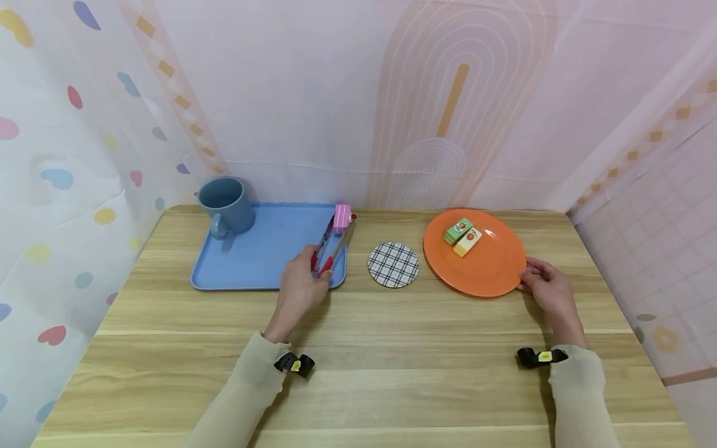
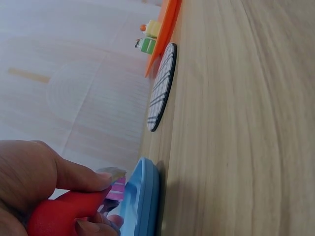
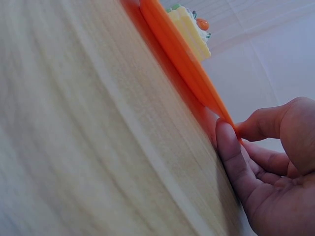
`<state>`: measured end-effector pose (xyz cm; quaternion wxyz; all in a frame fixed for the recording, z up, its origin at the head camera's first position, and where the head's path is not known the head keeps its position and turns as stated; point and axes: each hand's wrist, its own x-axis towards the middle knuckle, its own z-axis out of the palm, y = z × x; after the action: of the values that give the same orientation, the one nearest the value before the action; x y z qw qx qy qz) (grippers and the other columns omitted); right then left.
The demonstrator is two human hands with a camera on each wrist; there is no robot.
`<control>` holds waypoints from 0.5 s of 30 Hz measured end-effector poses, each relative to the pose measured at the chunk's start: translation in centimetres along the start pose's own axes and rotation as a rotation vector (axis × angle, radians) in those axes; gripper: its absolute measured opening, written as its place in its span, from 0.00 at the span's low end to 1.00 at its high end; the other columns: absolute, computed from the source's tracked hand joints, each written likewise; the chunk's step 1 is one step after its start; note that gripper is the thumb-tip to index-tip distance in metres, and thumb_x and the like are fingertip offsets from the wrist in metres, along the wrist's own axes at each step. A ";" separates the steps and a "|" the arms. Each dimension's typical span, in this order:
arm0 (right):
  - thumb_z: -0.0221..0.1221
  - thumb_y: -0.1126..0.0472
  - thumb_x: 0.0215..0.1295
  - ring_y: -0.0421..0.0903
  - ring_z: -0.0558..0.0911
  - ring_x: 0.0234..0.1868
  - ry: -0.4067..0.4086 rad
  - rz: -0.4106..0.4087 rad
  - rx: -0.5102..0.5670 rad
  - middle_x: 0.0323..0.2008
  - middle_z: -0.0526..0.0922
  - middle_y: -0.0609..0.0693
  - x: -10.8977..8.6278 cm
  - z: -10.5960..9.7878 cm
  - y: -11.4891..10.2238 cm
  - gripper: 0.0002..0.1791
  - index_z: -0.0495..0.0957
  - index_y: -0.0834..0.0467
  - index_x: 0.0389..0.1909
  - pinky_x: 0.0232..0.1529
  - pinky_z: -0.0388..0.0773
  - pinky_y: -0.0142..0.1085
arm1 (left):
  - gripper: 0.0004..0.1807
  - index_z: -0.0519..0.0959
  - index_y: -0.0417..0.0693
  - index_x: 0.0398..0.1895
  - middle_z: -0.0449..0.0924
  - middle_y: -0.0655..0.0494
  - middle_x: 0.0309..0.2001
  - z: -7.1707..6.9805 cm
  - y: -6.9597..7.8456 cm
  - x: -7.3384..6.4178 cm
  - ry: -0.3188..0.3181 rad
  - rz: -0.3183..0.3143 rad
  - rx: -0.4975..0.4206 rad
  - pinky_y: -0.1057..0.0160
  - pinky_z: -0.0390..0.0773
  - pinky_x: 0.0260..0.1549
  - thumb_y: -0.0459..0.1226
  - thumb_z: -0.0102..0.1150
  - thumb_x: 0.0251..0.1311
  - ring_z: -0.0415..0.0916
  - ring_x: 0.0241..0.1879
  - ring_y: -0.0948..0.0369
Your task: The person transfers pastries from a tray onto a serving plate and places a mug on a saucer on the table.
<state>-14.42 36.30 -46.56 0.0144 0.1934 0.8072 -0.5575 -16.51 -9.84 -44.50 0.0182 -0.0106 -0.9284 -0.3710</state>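
Note:
In the head view my left hand grips red-handled tongs over the right end of a blue tray. Between the tong tips is a small pink striped toy cake slice; whether it touches the tray I cannot tell. The left wrist view shows thumb and fingers around the red handle. My right hand pinches the right rim of an orange plate. On that plate a green cake slice and a yellow cake slice lie side by side.
A blue-grey mug stands on the tray's back left corner. A round checked coaster lies on the wooden table between tray and plate. Behind the table hangs a patterned curtain.

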 end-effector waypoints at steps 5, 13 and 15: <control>0.52 0.63 0.78 0.29 0.79 0.39 0.003 -0.002 0.001 0.45 0.74 0.41 0.0 0.0 0.0 0.29 0.61 0.66 0.76 0.42 0.82 0.25 | 0.27 0.73 0.37 0.64 0.81 0.40 0.44 0.2 0.3 -0.2 -0.012 -0.001 -0.004 0.50 0.78 0.38 0.35 0.64 0.63 0.77 0.40 0.48; 0.51 0.63 0.78 0.29 0.79 0.39 0.004 -0.009 0.002 0.45 0.74 0.41 0.0 0.0 0.0 0.29 0.61 0.66 0.76 0.42 0.82 0.24 | 0.28 0.72 0.38 0.66 0.82 0.37 0.50 0.5 0.9 -0.2 -0.034 0.008 -0.009 0.45 0.80 0.42 0.36 0.64 0.63 0.79 0.45 0.45; 0.51 0.63 0.78 0.29 0.79 0.39 0.004 -0.009 0.004 0.45 0.74 0.40 0.1 0.0 0.0 0.29 0.61 0.66 0.76 0.42 0.82 0.24 | 0.28 0.72 0.37 0.66 0.82 0.37 0.50 0.5 0.9 -0.2 -0.038 0.013 -0.013 0.45 0.79 0.43 0.36 0.65 0.63 0.79 0.45 0.45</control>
<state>-14.47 36.35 -46.58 0.0099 0.1911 0.8069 -0.5588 -16.29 -8.80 -44.23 0.0030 -0.0237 -0.9261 -0.3765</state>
